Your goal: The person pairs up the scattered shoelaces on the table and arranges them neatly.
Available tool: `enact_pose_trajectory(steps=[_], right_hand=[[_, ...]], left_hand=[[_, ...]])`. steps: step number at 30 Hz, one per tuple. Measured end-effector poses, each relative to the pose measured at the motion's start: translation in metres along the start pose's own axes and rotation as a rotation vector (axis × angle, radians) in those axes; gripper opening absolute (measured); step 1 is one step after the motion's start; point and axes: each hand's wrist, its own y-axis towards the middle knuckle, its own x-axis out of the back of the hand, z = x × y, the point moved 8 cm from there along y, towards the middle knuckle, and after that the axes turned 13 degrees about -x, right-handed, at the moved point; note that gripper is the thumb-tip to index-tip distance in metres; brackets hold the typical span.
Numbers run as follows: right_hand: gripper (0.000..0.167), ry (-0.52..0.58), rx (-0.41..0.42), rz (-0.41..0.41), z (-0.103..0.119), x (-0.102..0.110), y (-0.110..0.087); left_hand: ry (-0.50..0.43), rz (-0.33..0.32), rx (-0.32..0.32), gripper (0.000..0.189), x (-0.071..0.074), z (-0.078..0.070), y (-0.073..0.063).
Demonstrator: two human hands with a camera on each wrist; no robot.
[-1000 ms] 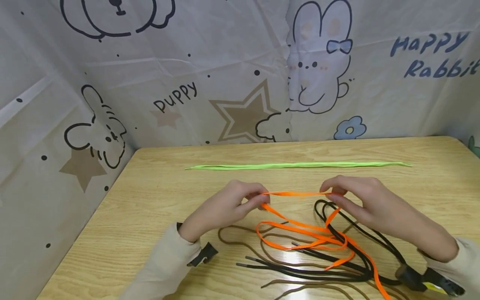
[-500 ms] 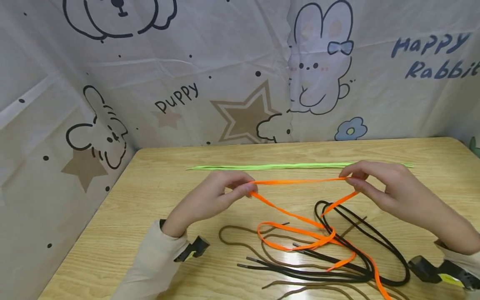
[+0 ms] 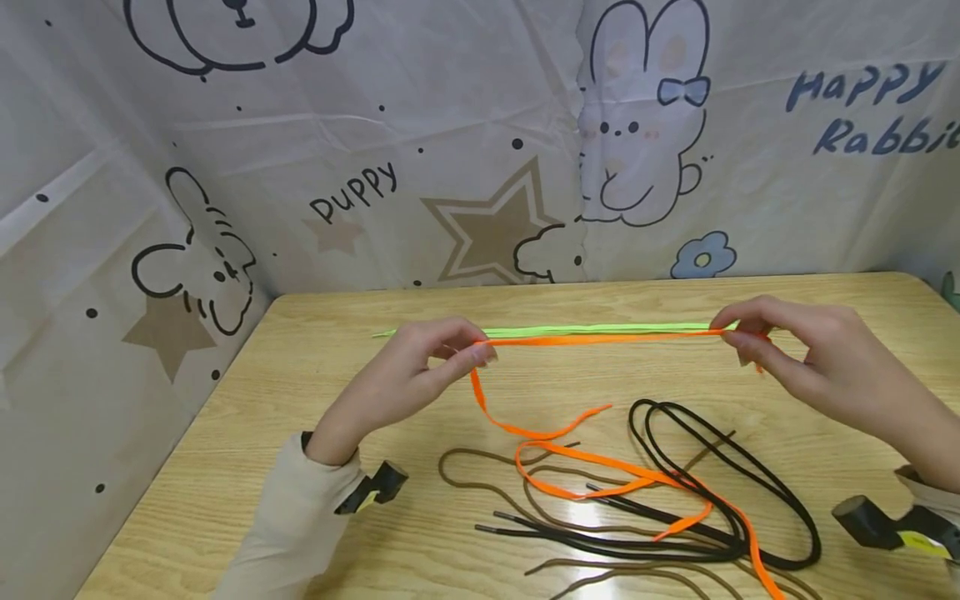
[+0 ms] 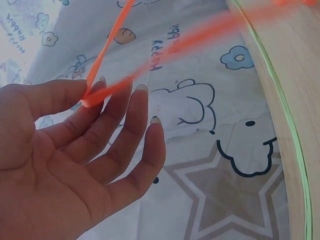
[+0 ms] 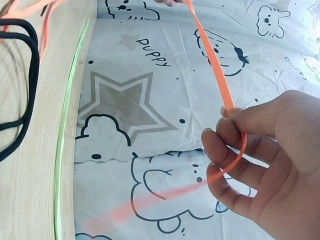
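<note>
Pale wood-grain table (image 3: 247, 467), printed cloth backdrop (image 3: 360, 125). Left hand (image 3: 408, 375) and right hand (image 3: 817, 350) each pinch an orange lace (image 3: 600, 339), stretched between them. A loosened pinch could let it slip or twist; its tail, dangling below the left grip, might snag on the second orange lace (image 3: 585, 457), black laces (image 3: 660, 553) and brown laces (image 3: 600, 528) nearer the person. Green lace (image 3: 615, 327) lies beyond both grips.

Right hand (image 5: 270, 165), lower right: thumb and finger pinch orange lace (image 5: 215, 70). Upper stretch straight, reaching top edge beside sliver of left hand (image 5: 170, 1); lower stretch curves past other fingers, blurred toward lower left. Behind: printed cloth (image 5: 165, 85). Left: table (image 5: 35, 200) bearing green lace (image 5: 64, 120), looped black lace (image 5: 34, 75).
</note>
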Motion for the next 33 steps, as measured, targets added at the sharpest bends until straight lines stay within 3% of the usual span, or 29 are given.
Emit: enact_pose_trajectory(steps=[18, 23, 33], right_hand=[[0.026, -0.136, -0.172, -0.038, -0.030, 0.017, -0.001], [0.023, -0.176, -0.221, 0.019, -0.043, 0.009, 0.000], [0.018, -0.205, -0.293, 0.130, -0.080, 0.004, -0.004]], left_hand=[[0.063, -0.023, 0.000, 0.013, 0.023, 0.015, -0.008], [0.092, -0.029, 0.035, 0.012, 0.029, 0.025, -0.011], [0.106, -0.069, 0.159, 0.018, 0.051, 0.063, -0.028]])
